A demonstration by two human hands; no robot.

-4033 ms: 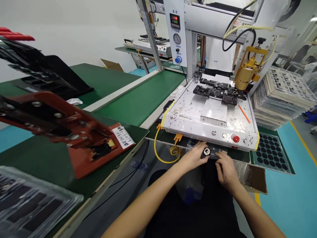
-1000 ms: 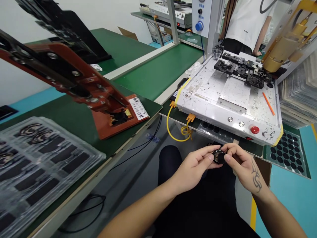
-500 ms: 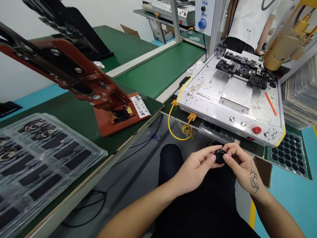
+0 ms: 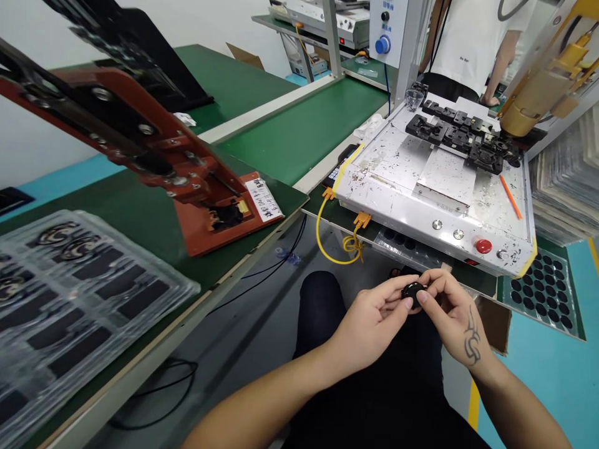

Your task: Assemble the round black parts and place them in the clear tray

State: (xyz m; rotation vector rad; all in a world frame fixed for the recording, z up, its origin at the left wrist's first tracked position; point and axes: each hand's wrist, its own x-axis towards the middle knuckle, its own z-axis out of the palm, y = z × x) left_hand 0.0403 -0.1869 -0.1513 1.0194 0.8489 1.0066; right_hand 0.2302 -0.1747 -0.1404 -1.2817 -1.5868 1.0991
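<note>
Gripped by the fingers (image 4: 397,315) of the left hand (image 4: 372,321) and the right hand (image 4: 452,315): one small round glossy black part (image 4: 412,291), pinched from both sides above the black-clad lap (image 4: 374,393). Set on the dark green surface (image 4: 135,199) at left: one clear plastic tray (image 4: 185,280); inside, two dark ring-shaped parts (image 4: 80,247) whole in view, more cut off at far left, plus several dark rectangular pieces (image 4: 102,267), too blurred to count. Just beyond, one red metal press (image 4: 191,232) bearing one white handwritten label (image 4: 264,199).

Standing at the far left corner of the white metal machine base (image 4: 388,199): one clear plastic cup (image 4: 414,100), contents impossible to tell. Near it, black block-like fixtures (image 4: 461,138); lying to their right, one thin orange stick (image 4: 510,196). Along the front, one round red button (image 4: 483,246) and two orange connectors (image 4: 362,219). To the right, one clear plastic sheet (image 4: 568,293) carrying many black discs (image 4: 539,274). Behind the right wrist, one brown cardboard box (image 4: 496,324), inside hidden. Behind the machine base, one person in a white shirt (image 4: 468,43).
</note>
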